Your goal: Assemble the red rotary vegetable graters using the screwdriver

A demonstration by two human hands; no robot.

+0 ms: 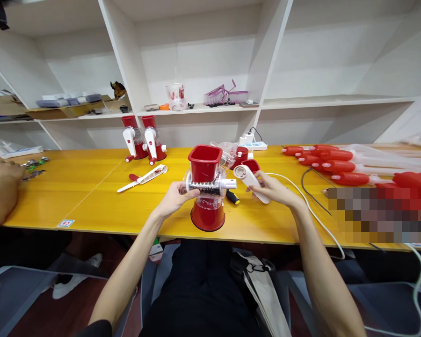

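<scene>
Left hand (175, 196) grips the clear drum of the red grater (207, 189), which stands upright near the front edge of the yellow table (91, 196). Right hand (272, 188) grasps the white crank handle (250, 181), just right of the grater's shaft, apart from it.

A long yellow table (101, 206) carries a red-based rotary grater (206, 192) near its front edge. Behind it lie a loose white crank handle (143, 178) and two assembled graters (143, 138) at the back. A white power strip (252, 144) sits by the shelving, a row of red-handled tools (330, 161) fills the right side, and a white cable (312, 213) trails over the front edge.
</scene>
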